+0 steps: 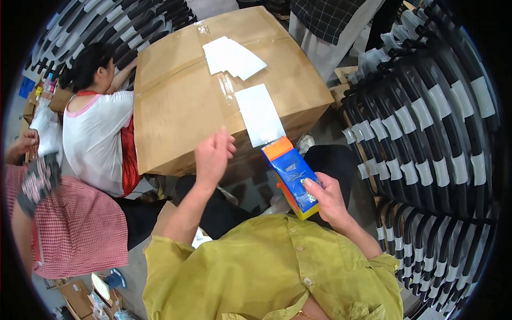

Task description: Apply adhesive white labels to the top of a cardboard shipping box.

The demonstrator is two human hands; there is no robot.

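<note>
Right hand (329,198) at 5 o'clock, fingers wrapped round blue-orange packet (292,175). Left hand (212,154) near centre, raised, fingers loosely curled, holding nothing. Beyond, at 12 o'clock: cardboard box (181,106), white sheet (260,114) on top, overhanging near edge just above packet.

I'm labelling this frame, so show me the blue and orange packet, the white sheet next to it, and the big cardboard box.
blue and orange packet (294,178): head view, on its blue middle.
white sheet (260,114): head view, at its centre.
cardboard box (181,106): head view, on its bare top face.
</note>
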